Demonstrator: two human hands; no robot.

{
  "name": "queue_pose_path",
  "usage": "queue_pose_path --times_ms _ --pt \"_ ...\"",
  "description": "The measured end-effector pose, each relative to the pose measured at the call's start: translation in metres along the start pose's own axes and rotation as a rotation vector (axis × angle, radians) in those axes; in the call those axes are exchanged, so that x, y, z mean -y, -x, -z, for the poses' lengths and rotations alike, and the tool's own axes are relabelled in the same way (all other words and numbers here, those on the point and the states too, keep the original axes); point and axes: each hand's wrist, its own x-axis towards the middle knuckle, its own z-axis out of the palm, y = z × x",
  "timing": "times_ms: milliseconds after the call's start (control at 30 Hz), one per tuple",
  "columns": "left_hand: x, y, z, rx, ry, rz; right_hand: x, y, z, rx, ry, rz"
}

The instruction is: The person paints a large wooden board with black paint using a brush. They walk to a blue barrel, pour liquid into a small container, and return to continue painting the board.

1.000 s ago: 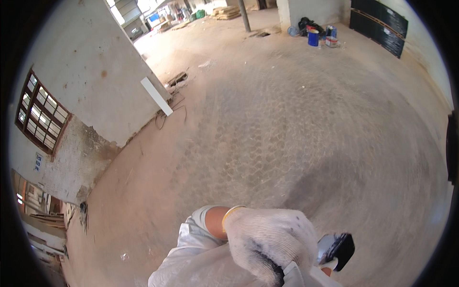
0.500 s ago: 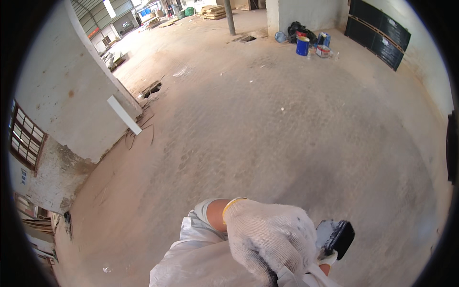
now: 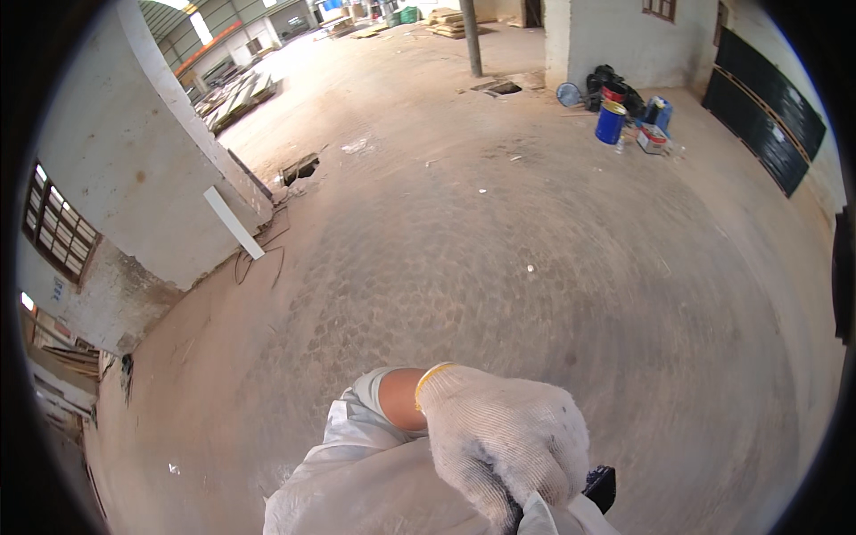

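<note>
This area is a worn industrial hall of workshop or warehouse type. Identifying features from here: bare, dusty floor (image 3: 401, 276); stained, peeling wall (image 3: 120, 147); stacked boards (image 3: 237, 100) beyond it; upright post (image 3: 472, 40); blue pail (image 3: 609, 126) near black bags (image 3: 597, 82).

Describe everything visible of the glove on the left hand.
The glove is off-white, apparently ribbed knit, with a yellow-edged cuff and dark smudges around the fingers. Worn on the left hand, it curls downward at the bottom of the view, against pale material; whether it grips that is unclear.
</note>
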Motion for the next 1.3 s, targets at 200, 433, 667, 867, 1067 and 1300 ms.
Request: queue_pose_path --times_ms 200,433,667,867,1067,1300 --pt "0.092 -0.031 0.115 -0.356 -0.13 -0.118 0.131 -0.069 -0.236 0.212 0.1 -0.036" --pt "0.182 -0.042 0.254 -0.334 -0.27 -0.065 0.206 -0.035 -0.479 0.473 0.189 0.095" --pt "0.3 -0.075 0.424 -0.189 -0.234 -0.147 0.275 -0.032 -0.647 0.605 0.21 0.168" --pt "0.383 -0.114 0.553 -0.214 -0.172 -0.13 0.313 -0.062 -0.74 0.359 0.042 0.109" --pt "0.484 -0.136 0.669 -0.149 -0.255 -0.023 0.338 -0.075 -0.885 0.117 0.076 0.001" --pt "0.609 -0.198 0.807 -0.11 -0.245 0.005 0.426 -0.121 -1.096 0.198 0.174 -0.03"
